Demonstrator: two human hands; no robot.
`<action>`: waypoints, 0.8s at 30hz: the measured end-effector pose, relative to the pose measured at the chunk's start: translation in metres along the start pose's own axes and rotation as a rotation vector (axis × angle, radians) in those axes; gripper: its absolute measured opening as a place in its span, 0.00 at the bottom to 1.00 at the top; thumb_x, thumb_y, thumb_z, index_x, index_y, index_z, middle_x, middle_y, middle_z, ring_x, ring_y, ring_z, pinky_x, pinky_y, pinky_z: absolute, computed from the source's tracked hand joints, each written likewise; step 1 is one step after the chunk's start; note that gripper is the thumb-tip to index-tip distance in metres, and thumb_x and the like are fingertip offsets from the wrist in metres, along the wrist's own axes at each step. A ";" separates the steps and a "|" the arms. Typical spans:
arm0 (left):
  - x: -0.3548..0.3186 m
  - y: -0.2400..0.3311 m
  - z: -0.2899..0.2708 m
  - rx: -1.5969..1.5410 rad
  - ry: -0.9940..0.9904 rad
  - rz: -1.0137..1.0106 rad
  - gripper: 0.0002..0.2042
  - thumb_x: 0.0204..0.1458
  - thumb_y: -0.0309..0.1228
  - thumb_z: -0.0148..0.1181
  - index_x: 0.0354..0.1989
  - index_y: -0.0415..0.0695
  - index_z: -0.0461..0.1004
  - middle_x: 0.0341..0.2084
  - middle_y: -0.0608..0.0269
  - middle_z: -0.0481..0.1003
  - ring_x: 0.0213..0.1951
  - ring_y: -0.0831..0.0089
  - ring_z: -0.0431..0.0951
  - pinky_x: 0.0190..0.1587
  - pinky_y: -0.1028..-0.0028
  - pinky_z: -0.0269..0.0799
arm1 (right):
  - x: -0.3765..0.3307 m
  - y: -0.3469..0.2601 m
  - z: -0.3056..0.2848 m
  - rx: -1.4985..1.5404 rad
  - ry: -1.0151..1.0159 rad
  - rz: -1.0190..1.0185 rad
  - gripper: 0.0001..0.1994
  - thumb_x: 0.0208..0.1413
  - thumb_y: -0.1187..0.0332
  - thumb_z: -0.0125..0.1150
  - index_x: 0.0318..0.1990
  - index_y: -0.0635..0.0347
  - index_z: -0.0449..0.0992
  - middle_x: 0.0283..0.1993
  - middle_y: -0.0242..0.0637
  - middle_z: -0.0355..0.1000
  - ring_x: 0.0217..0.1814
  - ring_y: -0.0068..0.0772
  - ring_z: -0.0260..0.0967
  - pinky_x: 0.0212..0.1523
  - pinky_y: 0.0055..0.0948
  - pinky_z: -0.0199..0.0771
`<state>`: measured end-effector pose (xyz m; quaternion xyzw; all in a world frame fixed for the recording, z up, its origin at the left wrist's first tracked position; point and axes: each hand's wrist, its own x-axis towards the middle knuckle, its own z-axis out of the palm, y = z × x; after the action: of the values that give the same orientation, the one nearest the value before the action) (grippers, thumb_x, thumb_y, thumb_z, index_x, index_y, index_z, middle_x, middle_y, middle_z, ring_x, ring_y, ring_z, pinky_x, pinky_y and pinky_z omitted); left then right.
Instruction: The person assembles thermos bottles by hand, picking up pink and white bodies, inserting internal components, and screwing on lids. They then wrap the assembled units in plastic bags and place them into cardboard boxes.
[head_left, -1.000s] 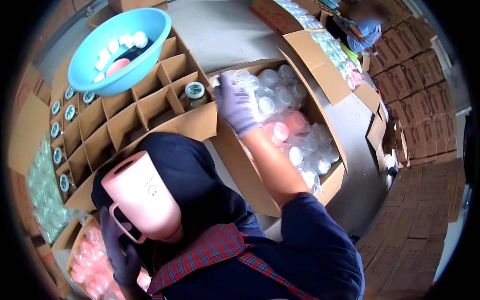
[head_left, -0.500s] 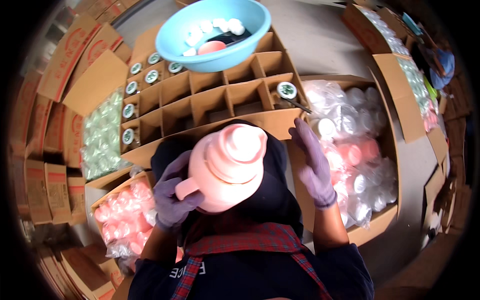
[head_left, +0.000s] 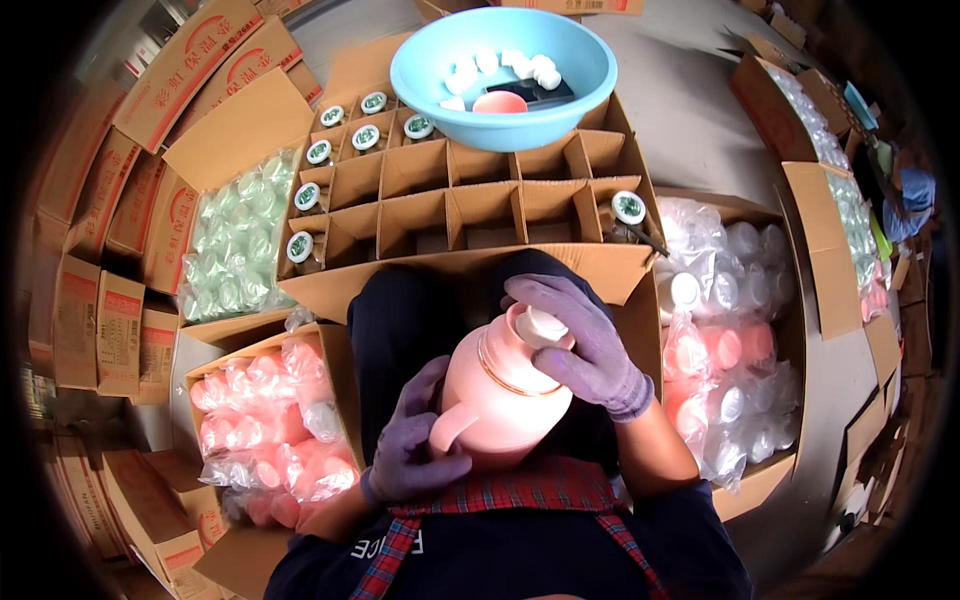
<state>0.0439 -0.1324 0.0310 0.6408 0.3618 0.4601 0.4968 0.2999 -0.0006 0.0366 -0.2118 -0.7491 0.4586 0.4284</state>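
Observation:
A pink thermos jug (head_left: 505,405) with a side handle leans toward the right over my lap. My left hand (head_left: 412,440) is closed round its handle side, with the thumb below the handle. Over the top of the jug my right hand (head_left: 588,345) is curled, its fingers round the neck and spout. A white stopper (head_left: 541,325) shows at the mouth between the thumb and fingers of that hand. Both hands wear purple gloves. Part of the spout is hidden by the right fingers.
Ahead stands a divided carton (head_left: 440,262) with several white-rimmed glass liners. On it rests a blue basin (head_left: 430,112) holding white stoppers and a pink piece. Bagged pink parts (head_left: 265,420) lie left, bagged green parts (head_left: 240,245) beyond, bagged clear and pink parts (head_left: 725,350) right.
My right hand has come in from the right and closed over the jug's top. The jug has tipped to the right and turned, with my left hand still on its handle side.

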 end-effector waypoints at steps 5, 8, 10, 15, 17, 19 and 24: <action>0.004 -0.003 -0.001 0.463 0.016 0.045 0.20 0.45 0.36 0.74 0.43 0.40 0.77 0.71 0.34 0.50 0.72 0.40 0.51 0.71 0.46 0.45 | 0.033 0.031 0.018 -0.534 -0.128 0.134 0.21 0.68 0.56 0.49 0.59 0.59 0.76 0.66 0.58 0.66 0.64 0.61 0.65 0.65 0.45 0.65; 0.017 -0.009 -0.012 0.580 -0.027 0.101 0.20 0.44 0.39 0.72 0.42 0.42 0.76 0.70 0.33 0.54 0.72 0.38 0.52 0.72 0.45 0.37 | 0.039 0.037 0.021 -0.632 -0.074 0.103 0.17 0.67 0.59 0.47 0.53 0.51 0.80 0.65 0.56 0.67 0.66 0.64 0.62 0.67 0.52 0.61; 0.026 -0.018 -0.015 0.542 -0.012 0.159 0.19 0.44 0.41 0.72 0.39 0.41 0.76 0.67 0.33 0.60 0.72 0.39 0.54 0.73 0.43 0.35 | 0.040 0.052 0.023 -0.661 0.016 0.050 0.20 0.65 0.58 0.53 0.56 0.61 0.76 0.61 0.56 0.68 0.65 0.64 0.62 0.67 0.54 0.61; 0.023 -0.041 -0.022 0.291 0.063 0.188 0.19 0.41 0.41 0.76 0.38 0.45 0.79 0.68 0.35 0.58 0.69 0.29 0.55 0.70 0.42 0.49 | 0.123 0.060 -0.026 -0.711 0.422 -0.117 0.14 0.58 0.68 0.62 0.49 0.66 0.76 0.45 0.51 0.76 0.48 0.56 0.73 0.52 0.46 0.72; 0.024 -0.047 -0.025 0.258 0.073 0.234 0.17 0.43 0.40 0.74 0.37 0.44 0.79 0.69 0.35 0.57 0.69 0.28 0.54 0.70 0.43 0.49 | 0.191 0.079 -0.061 -0.894 0.543 -0.034 0.13 0.58 0.67 0.61 0.49 0.62 0.78 0.44 0.49 0.77 0.49 0.54 0.73 0.51 0.47 0.73; 0.030 -0.053 -0.033 0.171 0.036 0.212 0.14 0.47 0.35 0.70 0.39 0.41 0.79 0.68 0.35 0.59 0.70 0.33 0.55 0.70 0.46 0.49 | 0.254 0.103 -0.094 -1.145 0.319 0.372 0.16 0.59 0.61 0.58 0.50 0.57 0.80 0.52 0.46 0.76 0.50 0.51 0.74 0.55 0.44 0.74; 0.042 -0.049 -0.057 -0.104 0.298 0.029 0.13 0.52 0.30 0.61 0.42 0.35 0.77 0.63 0.40 0.67 0.68 0.50 0.65 0.69 0.56 0.56 | 0.306 0.169 -0.102 -1.453 0.060 0.525 0.18 0.53 0.68 0.62 0.53 0.52 0.77 0.48 0.47 0.76 0.54 0.49 0.76 0.50 0.42 0.80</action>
<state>0.0026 -0.0639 -0.0022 0.5437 0.3980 0.5754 0.4636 0.2062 0.3514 0.0488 -0.6230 -0.7753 -0.0673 0.0792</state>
